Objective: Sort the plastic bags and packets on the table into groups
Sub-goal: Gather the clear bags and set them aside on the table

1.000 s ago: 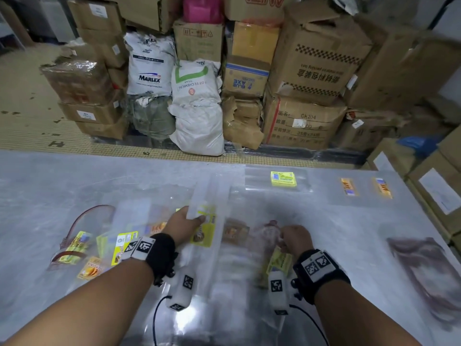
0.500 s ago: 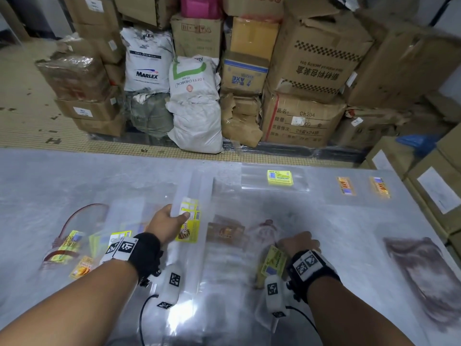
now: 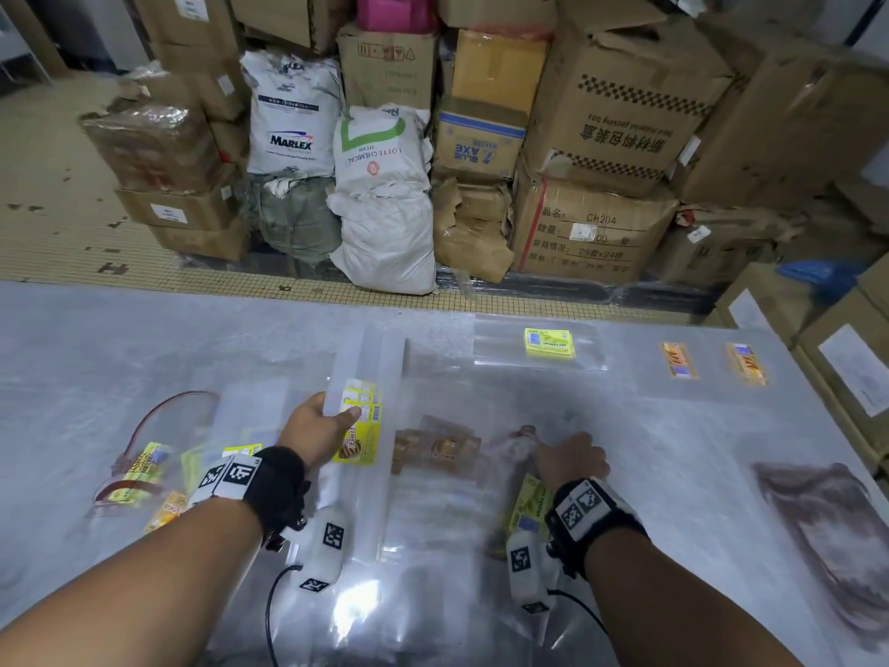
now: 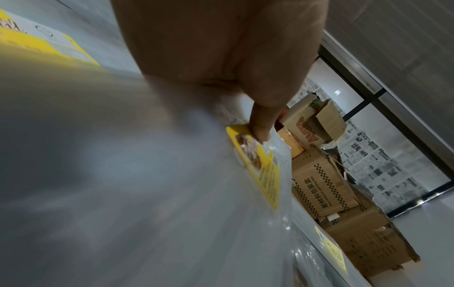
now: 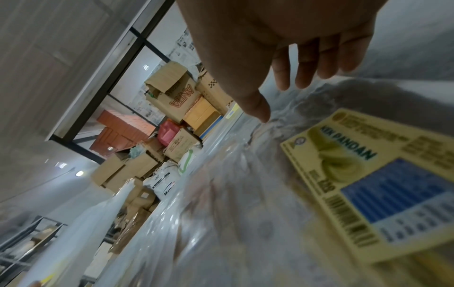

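My left hand (image 3: 320,428) pinches a long clear bag with a yellow label (image 3: 361,433) near the table's middle. In the left wrist view the thumb (image 4: 261,126) presses on that label (image 4: 263,170). My right hand (image 3: 570,457) rests with relaxed fingers (image 5: 302,70) on a pile of clear bags, beside a pale green-yellow pandan label (image 5: 368,174) that also shows under the wrist (image 3: 527,503). Bags with brown labels (image 3: 438,447) lie between the hands.
On the grey table (image 3: 96,339), a red-rimmed bag (image 3: 139,469) and yellow packets lie at the left. A yellow-labelled bag (image 3: 548,341) and two orange-labelled ones (image 3: 678,361) lie along the far edge, a brown-printed bag (image 3: 827,522) at the right. Cartons (image 3: 620,113) and sacks stand beyond.
My left hand has shifted a little to the left with the yellow-labelled bag pinched in it. The right hand stays at about the same spot on the pile.
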Motion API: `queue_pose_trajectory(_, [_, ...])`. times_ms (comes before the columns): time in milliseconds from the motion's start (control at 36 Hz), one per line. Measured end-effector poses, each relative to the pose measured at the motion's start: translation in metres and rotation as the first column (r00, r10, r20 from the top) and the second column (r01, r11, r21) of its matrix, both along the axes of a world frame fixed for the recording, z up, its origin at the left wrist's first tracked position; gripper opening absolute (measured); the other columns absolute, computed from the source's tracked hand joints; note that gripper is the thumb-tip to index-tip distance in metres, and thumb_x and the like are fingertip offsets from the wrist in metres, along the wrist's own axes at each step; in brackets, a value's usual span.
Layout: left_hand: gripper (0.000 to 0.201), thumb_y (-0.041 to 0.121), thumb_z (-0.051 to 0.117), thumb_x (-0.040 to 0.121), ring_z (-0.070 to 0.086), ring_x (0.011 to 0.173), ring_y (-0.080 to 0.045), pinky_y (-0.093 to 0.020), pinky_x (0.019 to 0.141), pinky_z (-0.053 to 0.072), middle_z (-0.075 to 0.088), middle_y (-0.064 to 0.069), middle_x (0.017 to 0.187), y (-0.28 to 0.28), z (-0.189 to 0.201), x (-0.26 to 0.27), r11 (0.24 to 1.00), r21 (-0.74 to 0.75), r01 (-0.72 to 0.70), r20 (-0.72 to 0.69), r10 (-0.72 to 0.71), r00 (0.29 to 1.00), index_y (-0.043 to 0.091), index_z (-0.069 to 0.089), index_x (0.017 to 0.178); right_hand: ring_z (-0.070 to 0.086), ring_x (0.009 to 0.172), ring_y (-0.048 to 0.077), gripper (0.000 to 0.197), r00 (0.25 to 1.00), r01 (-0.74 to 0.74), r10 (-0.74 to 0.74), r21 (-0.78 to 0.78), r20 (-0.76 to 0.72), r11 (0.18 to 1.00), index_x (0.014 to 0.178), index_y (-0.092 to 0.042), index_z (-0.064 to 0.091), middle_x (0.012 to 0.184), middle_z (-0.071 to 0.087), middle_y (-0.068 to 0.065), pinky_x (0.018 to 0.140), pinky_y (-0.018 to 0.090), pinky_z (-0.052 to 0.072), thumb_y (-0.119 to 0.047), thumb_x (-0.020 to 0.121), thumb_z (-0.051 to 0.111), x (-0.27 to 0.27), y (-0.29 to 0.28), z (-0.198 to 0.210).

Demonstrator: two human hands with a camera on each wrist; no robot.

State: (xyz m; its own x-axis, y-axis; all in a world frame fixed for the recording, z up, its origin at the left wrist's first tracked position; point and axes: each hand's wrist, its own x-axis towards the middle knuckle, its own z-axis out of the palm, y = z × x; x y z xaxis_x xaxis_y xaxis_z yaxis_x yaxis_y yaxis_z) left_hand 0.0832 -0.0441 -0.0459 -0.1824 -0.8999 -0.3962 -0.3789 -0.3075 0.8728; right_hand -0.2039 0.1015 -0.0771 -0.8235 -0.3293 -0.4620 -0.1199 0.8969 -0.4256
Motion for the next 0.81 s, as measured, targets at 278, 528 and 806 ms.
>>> queue_pose_trajectory(278, [0.013, 0.018, 0.07, 0.09, 0.07, 0.097, -0.034, -0.053, 0.09, 0.055, 0.074, -0.011, 0.101, -0.003, 0.001, 0.01, 1.0, -0.012, -0.012, 0.004, 0.012, 1.0, 0.015, 0.067, 0.102, 0.064, 0.082, 0.026, 0.054, 0.945, -0.296, 0.31, -0.127, 0.105, 0.947, 0.103, 0.002, 0.066, 0.094, 0.068, 0.012, 0.062, 0.026, 0.043, -0.043, 0.073, 0.066, 0.035, -0.026, -0.004])
queue_pose_trajectory(528, [0.01, 0.016, 0.068, 0.092, 0.068, 0.091, -0.03, -0.045, 0.088, 0.056, 0.073, -0.009, 0.099, 0.002, 0.005, 0.013, 0.999, -0.024, -0.025, -0.002, 0.025, 1.0, 0.014, 0.066, 0.102, 0.068, 0.083, 0.023, 0.087, 0.95, -0.266, 0.284, -0.141, 0.127, 0.954, 0.104, 0.001, 0.065, 0.1, 0.069, 0.016, 0.06, 0.02, 0.047, -0.059, 0.042, 0.062, 0.033, -0.031, -0.033])
queue_pose_trajectory(806, [0.017, 0.014, 0.066, 0.093, 0.067, 0.08, -0.023, -0.035, 0.076, 0.055, 0.072, -0.008, 0.097, 0.006, 0.006, 0.008, 1.0, -0.011, -0.019, -0.021, 0.019, 1.0, 0.01, 0.065, 0.109, 0.058, 0.044, 0.008, 0.032, 0.918, -0.377, 0.392, -0.167, 0.064, 0.911, 0.059, -0.008, 0.072, 0.045, 0.059, -0.005, 0.049, 0.021, 0.051, -0.036, 0.072, 0.075, 0.053, -0.025, 0.016])
